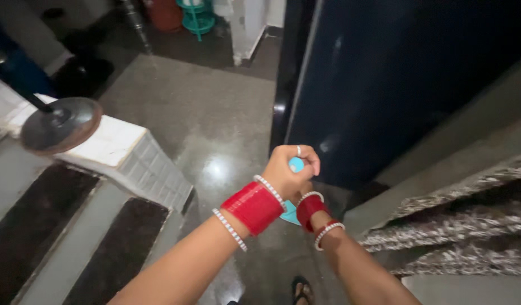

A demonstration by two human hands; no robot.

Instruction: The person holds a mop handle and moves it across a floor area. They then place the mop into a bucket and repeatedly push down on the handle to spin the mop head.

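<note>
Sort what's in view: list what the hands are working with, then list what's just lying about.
In hand:
left hand, closed on a light blue round object
right hand, mostly hidden behind the left, at a light blue piece

Lying about:
flat round pan on the white block
teal rack
dark blue door

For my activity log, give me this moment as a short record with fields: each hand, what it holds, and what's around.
left hand: fist closed around a light blue handle, red bangles on the wrist
right hand: mostly hidden behind the left, grip unclear
between wrists: light blue piece
ahead: dark blue door
left: flat round pan on a white tiled ledge
below: polished stone floor
</note>
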